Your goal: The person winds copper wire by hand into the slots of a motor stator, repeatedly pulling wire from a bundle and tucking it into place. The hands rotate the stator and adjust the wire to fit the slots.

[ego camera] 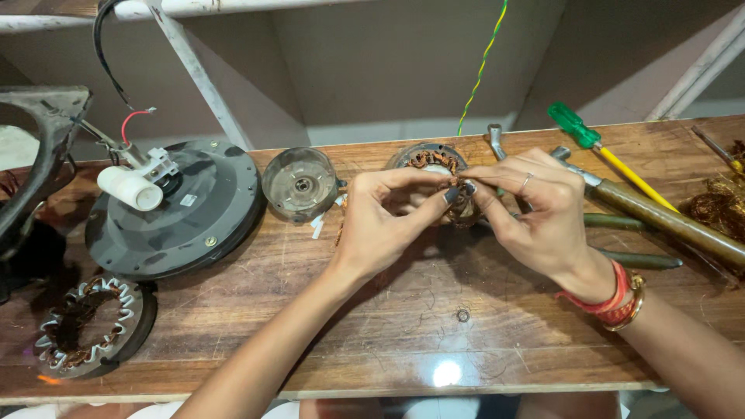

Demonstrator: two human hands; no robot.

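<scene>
Stator (pixel 431 161): pinched at near edge by left hand (pixel 380 221) and right hand (pixel 535 213)
Screwdriver (pixel 601 147): right of stator
Cap (pixel 299 184): left of stator

You have two wound stators: one (pixel 436 161) at your fingertips, one (pixel 85 326) far off by your left elbow. Left of your left hand (pixel 380 225) sit one round cover (pixel 174 209) and one clear cap (pixel 300 184). Beyond your right hand (pixel 535 213): one screwdriver (pixel 605 151), one hammer (pixel 660 217).
</scene>
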